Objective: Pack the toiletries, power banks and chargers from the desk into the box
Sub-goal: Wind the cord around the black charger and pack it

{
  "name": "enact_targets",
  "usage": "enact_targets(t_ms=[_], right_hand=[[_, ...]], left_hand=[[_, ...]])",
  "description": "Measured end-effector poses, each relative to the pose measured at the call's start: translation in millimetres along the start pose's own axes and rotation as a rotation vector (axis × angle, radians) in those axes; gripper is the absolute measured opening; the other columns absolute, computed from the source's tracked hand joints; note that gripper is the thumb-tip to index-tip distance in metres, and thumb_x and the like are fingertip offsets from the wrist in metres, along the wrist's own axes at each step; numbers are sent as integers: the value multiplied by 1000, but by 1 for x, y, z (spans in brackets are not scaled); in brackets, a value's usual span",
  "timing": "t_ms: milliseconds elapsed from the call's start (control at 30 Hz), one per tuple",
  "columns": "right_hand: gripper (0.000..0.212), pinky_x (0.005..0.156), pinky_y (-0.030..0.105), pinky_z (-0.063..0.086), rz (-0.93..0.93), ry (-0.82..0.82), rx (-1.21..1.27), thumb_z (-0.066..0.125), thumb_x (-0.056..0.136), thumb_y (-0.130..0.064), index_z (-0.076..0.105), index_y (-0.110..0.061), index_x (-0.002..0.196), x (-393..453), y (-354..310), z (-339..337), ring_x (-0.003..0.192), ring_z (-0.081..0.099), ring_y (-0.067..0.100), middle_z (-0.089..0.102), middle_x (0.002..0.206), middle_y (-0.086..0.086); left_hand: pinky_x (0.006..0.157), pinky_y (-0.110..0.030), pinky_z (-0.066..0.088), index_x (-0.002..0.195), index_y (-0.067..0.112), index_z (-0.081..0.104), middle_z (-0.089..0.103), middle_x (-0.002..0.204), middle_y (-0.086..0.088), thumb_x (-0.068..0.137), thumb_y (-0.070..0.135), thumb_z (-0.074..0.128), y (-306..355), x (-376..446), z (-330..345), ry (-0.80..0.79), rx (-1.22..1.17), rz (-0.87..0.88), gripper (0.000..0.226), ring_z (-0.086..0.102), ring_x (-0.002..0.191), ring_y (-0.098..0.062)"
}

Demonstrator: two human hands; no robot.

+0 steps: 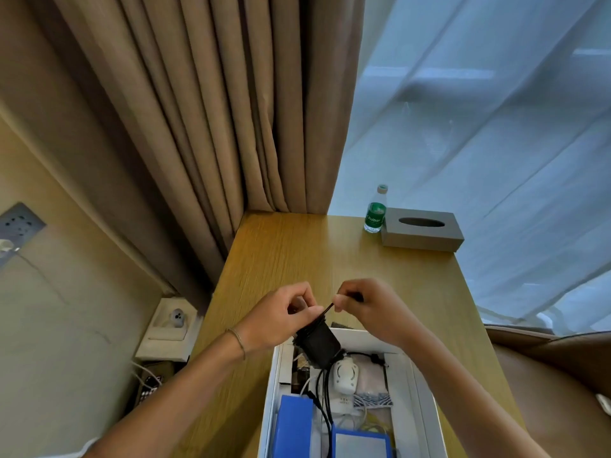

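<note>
Above the white box [420,375] on the tabletop [281,252], left hand [281,317] grips a black charger [319,342] while right hand [367,307] pinches its cable [327,308], likely winding it before lowering it inside.

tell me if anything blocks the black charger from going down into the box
Nothing visible does. The black charger, held by the left hand with the right hand pinching its cable, hangs right over the open white box.

2 hands [281,320] [370,309], 1 black charger [319,345], 1 box [420,385], 2 blue power banks [294,424] [360,444], 1 bottle [376,211], 1 tissue box [421,229].
</note>
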State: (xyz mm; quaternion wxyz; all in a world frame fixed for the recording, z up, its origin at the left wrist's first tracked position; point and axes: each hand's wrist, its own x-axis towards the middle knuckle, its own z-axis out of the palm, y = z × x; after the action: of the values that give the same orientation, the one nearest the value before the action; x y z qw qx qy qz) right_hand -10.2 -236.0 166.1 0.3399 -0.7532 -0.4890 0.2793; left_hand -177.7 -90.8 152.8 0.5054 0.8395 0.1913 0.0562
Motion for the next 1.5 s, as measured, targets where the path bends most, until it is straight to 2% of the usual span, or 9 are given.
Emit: enact_targets(t_ms=[200,367,567,733,933,1167,1300,1400,1500], right_hand=[[14,71,30,56,80,148,601,62,98,-14,71,-10,88,-16,21,49,75,69,21,73,80,6],[31,75,29,60,171,201,906,59,94,2,81,-19,96,-20,26,68,81,69,24,77,95,15],[33,103,44,51,218,27,1027,79,76,-7,79,-15,108,-27,37,65,116,67,35,73,117,20],[53,107,51,46,230,-57,1167,78,84,-28,65,-4,130,-32,36,64,124,62,35,66,130,23],[29,96,40,56,365,157,1043,73,91,-26,72,-8,114,-34,35,66,107,72,28,77,108,15],[23,88,35,59,519,257,994,75,88,-19,72,-4,106,-53,68,57,97,76,25,79,99,14],[25,86,33,61,600,226,871,75,88,-19,74,-1,106,-66,90,55,92,76,23,80,94,12],[28,88,34,60,627,150,597,77,87,-23,76,-3,107,-73,103,52,91,76,24,80,91,11],[18,67,27,52,618,68,248,81,79,-30,79,-13,82,-75,108,44,70,71,15,77,74,8]], left_hand=[[45,-19,41,95,6,56,59,81,-8,101,33,56,1,-4,12,21,-408,-76,27,54,60,-11],[43,-22,39,101,12,63,58,67,-1,100,37,56,4,2,39,276,-872,-397,26,50,52,-12],[48,-26,40,95,10,59,58,65,-3,100,42,55,3,11,61,501,-751,-467,32,51,46,-13],[45,-17,42,95,9,60,65,72,0,100,43,54,-5,14,70,634,-535,-373,34,59,52,-4],[57,-39,52,96,9,57,66,79,-9,103,40,47,-18,7,75,498,-413,-259,34,62,68,-22],[54,-28,53,98,28,61,66,85,4,99,20,55,-63,-16,58,423,-13,-221,10,62,68,-19],[58,-15,44,107,30,60,58,98,7,90,10,65,-87,-26,55,404,190,-230,27,58,81,-7],[60,-11,44,112,29,60,54,105,6,84,-1,68,-97,-28,57,400,234,-230,42,55,89,-5],[61,-10,45,112,30,60,51,106,6,81,-11,65,-101,-27,58,395,250,-235,52,54,91,-5]])
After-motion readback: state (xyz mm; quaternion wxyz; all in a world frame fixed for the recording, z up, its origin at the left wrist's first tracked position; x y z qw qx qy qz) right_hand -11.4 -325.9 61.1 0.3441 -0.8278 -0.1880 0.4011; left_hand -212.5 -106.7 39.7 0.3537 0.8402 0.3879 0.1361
